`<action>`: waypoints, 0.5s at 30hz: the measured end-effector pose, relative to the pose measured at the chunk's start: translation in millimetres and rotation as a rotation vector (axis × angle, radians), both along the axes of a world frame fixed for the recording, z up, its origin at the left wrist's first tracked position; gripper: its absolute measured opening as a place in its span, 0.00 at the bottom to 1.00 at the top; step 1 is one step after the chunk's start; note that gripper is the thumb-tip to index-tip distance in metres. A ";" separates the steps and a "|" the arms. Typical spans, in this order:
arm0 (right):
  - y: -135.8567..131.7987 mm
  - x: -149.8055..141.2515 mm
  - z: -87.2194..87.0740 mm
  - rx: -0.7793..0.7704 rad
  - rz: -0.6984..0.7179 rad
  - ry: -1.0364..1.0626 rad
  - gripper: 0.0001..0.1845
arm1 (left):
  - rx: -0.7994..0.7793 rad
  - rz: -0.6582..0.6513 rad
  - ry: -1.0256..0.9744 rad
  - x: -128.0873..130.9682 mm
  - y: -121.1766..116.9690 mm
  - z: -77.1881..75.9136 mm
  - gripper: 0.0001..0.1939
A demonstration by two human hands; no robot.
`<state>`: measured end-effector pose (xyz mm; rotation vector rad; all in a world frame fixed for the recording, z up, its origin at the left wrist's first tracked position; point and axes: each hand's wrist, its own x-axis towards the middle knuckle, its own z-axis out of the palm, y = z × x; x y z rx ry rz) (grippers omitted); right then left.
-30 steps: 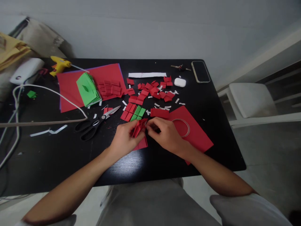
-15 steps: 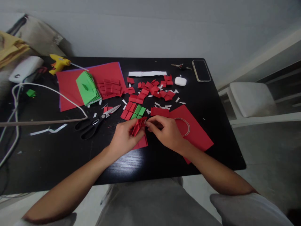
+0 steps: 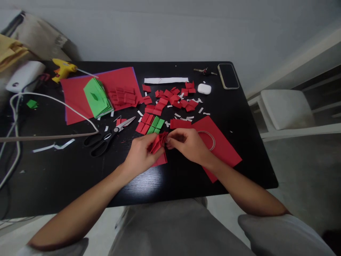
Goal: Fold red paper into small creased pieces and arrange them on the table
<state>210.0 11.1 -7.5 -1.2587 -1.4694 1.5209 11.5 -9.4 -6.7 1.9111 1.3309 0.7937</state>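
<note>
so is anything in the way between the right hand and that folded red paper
Nothing visible stands between the right hand and the folded red paper in the left hand. The right fingertips are right at its edge; the scissors lie off to the left.

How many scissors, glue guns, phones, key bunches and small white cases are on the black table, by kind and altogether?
Scissors: 1 pair
Glue gun: 1
Phone: 1
Key bunch: 1
Small white case: 1
Total: 5
</note>
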 end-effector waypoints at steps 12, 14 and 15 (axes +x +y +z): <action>-2.1 2.5 8.2 0.350 0.087 -0.308 0.05 | -0.010 -0.032 -0.003 0.8 1.3 1.2 0.13; -2.2 2.8 6.8 0.391 0.098 -0.343 0.05 | -0.015 -0.033 0.002 1.0 1.8 1.5 0.13; -2.3 2.9 6.2 0.407 0.103 -0.357 0.05 | -0.017 -0.033 0.005 1.0 2.0 1.7 0.12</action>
